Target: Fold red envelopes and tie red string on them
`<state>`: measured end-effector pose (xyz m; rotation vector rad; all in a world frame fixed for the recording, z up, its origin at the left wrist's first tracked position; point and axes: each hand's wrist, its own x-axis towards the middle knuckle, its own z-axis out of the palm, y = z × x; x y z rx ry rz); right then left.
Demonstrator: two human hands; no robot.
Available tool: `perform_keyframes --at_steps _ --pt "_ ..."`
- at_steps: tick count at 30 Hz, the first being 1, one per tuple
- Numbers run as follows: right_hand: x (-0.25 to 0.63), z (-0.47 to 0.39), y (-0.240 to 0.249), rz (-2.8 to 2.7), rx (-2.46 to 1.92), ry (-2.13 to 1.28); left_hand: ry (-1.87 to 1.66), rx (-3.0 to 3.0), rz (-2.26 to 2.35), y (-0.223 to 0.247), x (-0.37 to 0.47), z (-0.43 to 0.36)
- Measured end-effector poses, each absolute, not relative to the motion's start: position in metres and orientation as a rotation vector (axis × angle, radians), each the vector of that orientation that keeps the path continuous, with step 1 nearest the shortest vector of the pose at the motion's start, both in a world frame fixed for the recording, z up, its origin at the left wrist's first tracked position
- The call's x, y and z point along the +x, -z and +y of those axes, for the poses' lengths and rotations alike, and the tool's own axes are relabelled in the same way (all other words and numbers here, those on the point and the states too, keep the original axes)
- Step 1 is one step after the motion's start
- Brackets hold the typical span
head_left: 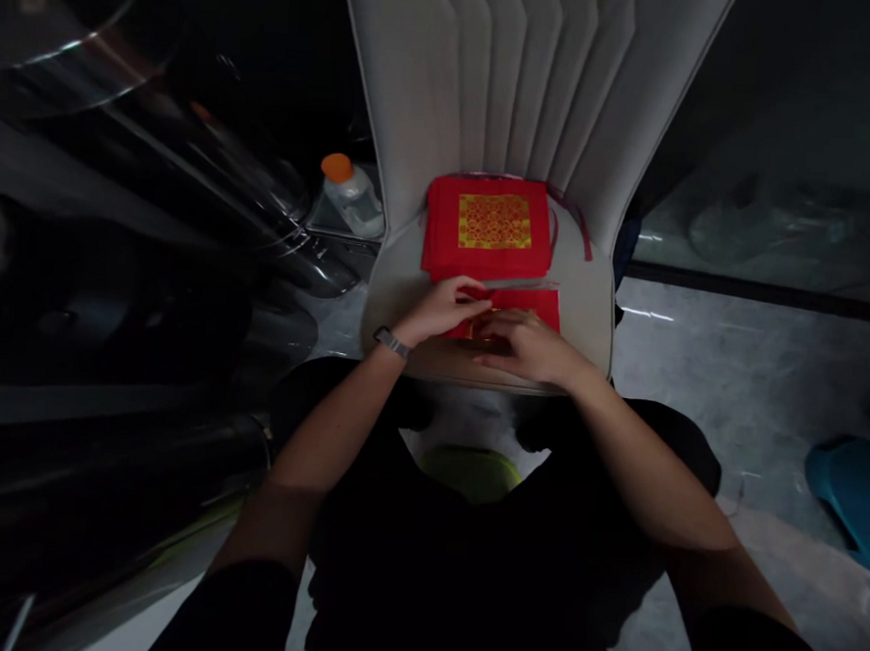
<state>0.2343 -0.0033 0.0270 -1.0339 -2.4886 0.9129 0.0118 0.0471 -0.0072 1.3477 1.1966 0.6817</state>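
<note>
On the seat in front of me lies a red, flat piece (548,301) with a thin strip along its far edge and gold at its near side. My left hand (445,308) rests over its left part, fingers stretched out toward the right. From the right, my right hand (529,346) reaches over the gold area; its fingers bend over it and the thumb stands apart. The hands hide much of this piece. Just beyond is a stack of similar red pieces (441,223) with a gold patterned square (494,221) on top and ribbon ends (582,238) at its right.
A pale upholstered chair (501,74) carries all of this. At its left stands a white bottle with an orange cap (337,168), near dark shiny cylinders (216,165). A blue plastic object (859,494) is on the floor at right; a green one (470,470) lies under the chair.
</note>
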Motion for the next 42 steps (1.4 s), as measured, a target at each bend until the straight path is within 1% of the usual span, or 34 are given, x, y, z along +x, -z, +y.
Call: perform_keyframes --at_steps 2,7,10,13,16,24,29,33,38,42 --pt "0.234 0.0 -0.022 -2.48 -1.034 -0.87 -0.71 1.407 1.214 0.012 0.011 0.045" --pt "0.241 0.012 -0.004 -2.358 -1.24 -0.736 -0.724 1.549 1.276 0.015 0.015 0.037" --pt "0.242 0.011 0.003 -2.449 -1.316 -0.675 -0.683 1.919 1.312 0.008 0.011 0.026" --pt "0.236 0.003 0.003 -2.502 -1.419 -0.595 -0.55 2.337 1.321 -0.001 0.004 0.014" --pt "0.23 -0.004 0.002 -2.51 -1.482 -0.57 -0.45 2.491 1.333 -0.002 0.001 0.004" --pt "0.255 0.017 0.008 -2.405 -1.261 -0.744 -0.475 2.514 1.197 0.02 -0.005 0.003" --pt "0.259 0.016 0.005 -2.494 -1.24 -0.734 -0.521 2.429 1.209 0.017 -0.011 0.008" --pt "0.259 0.017 0.004 -2.421 -1.226 -0.809 -0.545 2.348 1.209 0.018 -0.016 0.007" --pt "0.259 0.027 0.013 -2.065 -1.289 -0.991 -0.664 2.216 1.287 0.016 -0.017 0.0" --pt "0.264 0.037 0.013 -1.546 -1.377 -1.206 -0.609 2.207 1.068 0.002 -0.007 -0.012"
